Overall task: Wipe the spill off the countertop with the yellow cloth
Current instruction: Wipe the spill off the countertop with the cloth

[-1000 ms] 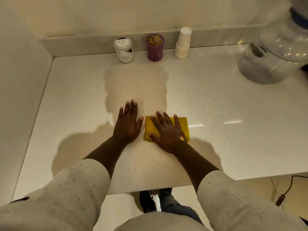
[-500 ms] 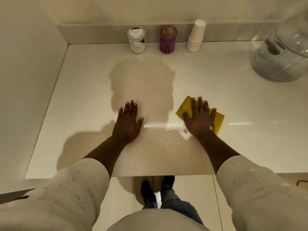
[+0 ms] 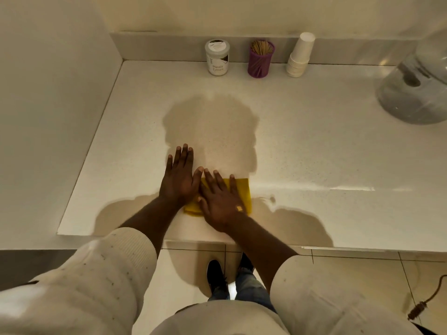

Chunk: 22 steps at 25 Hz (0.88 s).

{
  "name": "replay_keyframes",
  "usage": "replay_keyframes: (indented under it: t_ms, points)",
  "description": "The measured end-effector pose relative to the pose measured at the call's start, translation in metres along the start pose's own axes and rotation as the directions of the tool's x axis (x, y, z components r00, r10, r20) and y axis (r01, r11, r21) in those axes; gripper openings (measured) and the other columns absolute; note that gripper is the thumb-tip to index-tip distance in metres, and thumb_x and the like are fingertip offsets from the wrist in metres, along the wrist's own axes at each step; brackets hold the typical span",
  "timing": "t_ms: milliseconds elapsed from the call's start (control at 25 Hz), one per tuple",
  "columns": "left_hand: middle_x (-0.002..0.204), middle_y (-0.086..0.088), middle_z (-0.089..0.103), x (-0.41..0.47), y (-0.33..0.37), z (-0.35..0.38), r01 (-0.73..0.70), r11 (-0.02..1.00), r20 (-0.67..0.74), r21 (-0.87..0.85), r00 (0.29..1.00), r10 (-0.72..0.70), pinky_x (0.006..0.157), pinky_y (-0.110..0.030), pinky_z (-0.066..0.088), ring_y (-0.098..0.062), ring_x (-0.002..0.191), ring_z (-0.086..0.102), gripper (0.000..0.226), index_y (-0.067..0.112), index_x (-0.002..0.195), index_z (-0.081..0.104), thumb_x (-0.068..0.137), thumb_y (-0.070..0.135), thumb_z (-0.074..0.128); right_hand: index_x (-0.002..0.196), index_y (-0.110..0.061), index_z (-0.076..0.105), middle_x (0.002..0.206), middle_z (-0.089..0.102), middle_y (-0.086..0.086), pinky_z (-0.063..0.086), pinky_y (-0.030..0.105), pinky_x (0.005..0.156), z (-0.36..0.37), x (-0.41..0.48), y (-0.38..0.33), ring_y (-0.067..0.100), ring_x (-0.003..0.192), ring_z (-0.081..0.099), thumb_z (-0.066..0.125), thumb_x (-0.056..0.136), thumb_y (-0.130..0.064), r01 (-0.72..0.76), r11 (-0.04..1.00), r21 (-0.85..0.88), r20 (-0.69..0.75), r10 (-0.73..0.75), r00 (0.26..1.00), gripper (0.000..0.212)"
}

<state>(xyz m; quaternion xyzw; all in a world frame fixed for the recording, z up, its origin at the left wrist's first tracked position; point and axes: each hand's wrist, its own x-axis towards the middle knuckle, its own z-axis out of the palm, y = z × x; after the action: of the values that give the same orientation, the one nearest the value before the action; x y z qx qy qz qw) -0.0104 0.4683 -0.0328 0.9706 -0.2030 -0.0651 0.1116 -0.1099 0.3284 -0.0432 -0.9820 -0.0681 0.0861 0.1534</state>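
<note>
Yellow cloth back by left hand.

I read this as a small pantry or tea corner, probably in an office or shop. A pale stone counter runs into a walled corner with a low backsplash. Against it stand a jar labelled as masala extract, a purple holder of toothpicks and a stack of paper cups. A large water bottle sits at the right, and the floor is tiled.
</note>
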Motion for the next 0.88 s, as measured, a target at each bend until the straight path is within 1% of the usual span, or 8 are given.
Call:
replay_keyframes:
  t_ms: [80,160,200,280,360,520,680,880]
  points:
    - [0.169,-0.009,-0.001,-0.006,-0.004,0.001,0.002,1.0,0.0,-0.016,1.0,-0.002,0.127,-0.041,-0.005,-0.02,0.156,-0.009,0.073,0.01,0.16,0.004,0.1,0.052,0.012,0.161,-0.032,0.004,0.171,-0.003,0.002,-0.008,0.058,0.122,-0.004,0.001,0.003,0.026,0.156,-0.006,0.024,0.103,-0.053,0.03,0.999,-0.009,0.013,-0.03,0.999,0.065]
    - [0.169,-0.009,0.0,-0.013,-0.007,0.001,0.003,1.0,-0.003,-0.024,1.0,-0.003,0.127,-0.041,-0.005,-0.02,0.156,-0.009,0.074,0.011,0.16,0.004,0.1,0.053,0.012,0.161,-0.034,0.007,0.171,0.001,0.001,-0.008,0.057,0.123,-0.01,0.001,0.013,0.024,0.156,-0.004,0.027,0.103,-0.057,0.081,0.995,-0.05,0.007,-0.08,0.997,0.065]
    - [0.169,-0.009,-0.001,-0.015,-0.009,0.002,0.002,1.0,0.001,-0.023,1.0,-0.002,0.127,-0.041,-0.004,-0.021,0.156,-0.009,0.074,0.011,0.16,0.004,0.1,0.053,0.011,0.161,-0.034,0.009,0.171,0.002,0.0,-0.008,0.057,0.123,-0.012,0.001,0.018,0.023,0.156,-0.004,0.027,0.103,-0.059,0.111,0.991,-0.069,0.0,-0.111,0.994,0.065]
    - [0.169,-0.009,-0.001,-0.02,-0.013,0.003,-0.002,1.0,0.004,-0.013,1.0,0.002,0.127,-0.041,-0.004,-0.021,0.156,-0.008,0.073,0.011,0.16,0.004,0.1,0.053,0.011,0.161,-0.033,0.009,0.171,0.005,-0.001,-0.008,0.056,0.123,-0.012,-0.001,0.024,0.022,0.156,-0.004,0.024,0.104,-0.059,0.184,0.98,-0.073,0.034,-0.182,0.983,0.065]
    - [0.169,-0.01,0.001,-0.029,-0.038,-0.001,0.081,0.996,-0.049,-0.032,0.995,-0.083,0.127,-0.042,-0.002,-0.023,0.156,-0.006,0.072,0.011,0.16,0.006,0.101,0.052,0.014,0.162,-0.032,0.006,0.171,0.007,-0.002,-0.008,0.054,0.124,-0.008,0.013,0.01,0.022,0.156,-0.004,0.02,0.105,-0.058,0.315,0.946,-0.074,0.096,-0.307,0.947,0.064]
    - [0.168,-0.015,0.008,-0.034,-0.041,0.001,0.014,0.998,-0.08,-0.063,0.997,-0.019,0.127,-0.048,0.005,-0.028,0.156,0.001,0.072,0.005,0.159,0.013,0.103,0.05,0.023,0.161,-0.033,0.001,0.171,0.005,-0.003,-0.008,0.054,0.124,-0.01,0.014,0.019,0.022,0.156,-0.005,0.016,0.105,-0.058,0.275,0.958,-0.082,0.061,-0.271,0.961,0.063]
    - [0.168,-0.016,0.008,-0.033,-0.052,0.002,0.063,0.996,-0.052,-0.059,0.996,-0.066,0.127,-0.047,0.005,-0.029,0.156,0.0,0.075,0.005,0.159,0.011,0.102,0.054,0.018,0.161,-0.033,0.0,0.171,0.003,-0.003,-0.007,0.056,0.123,-0.01,0.035,0.019,0.022,0.156,-0.005,0.014,0.105,-0.058,0.278,0.957,-0.088,0.073,-0.272,0.96,0.063]
    - [0.168,-0.016,0.011,-0.014,-0.053,0.0,0.058,0.998,-0.054,-0.028,0.997,-0.06,0.126,-0.044,0.003,-0.029,0.156,0.003,0.075,0.006,0.159,0.014,0.101,0.054,0.015,0.161,-0.033,-0.002,0.171,0.003,-0.004,-0.007,0.055,0.123,-0.014,0.074,0.031,0.022,0.156,-0.004,0.014,0.104,-0.058,0.268,0.958,-0.099,0.064,-0.263,0.963,0.064]
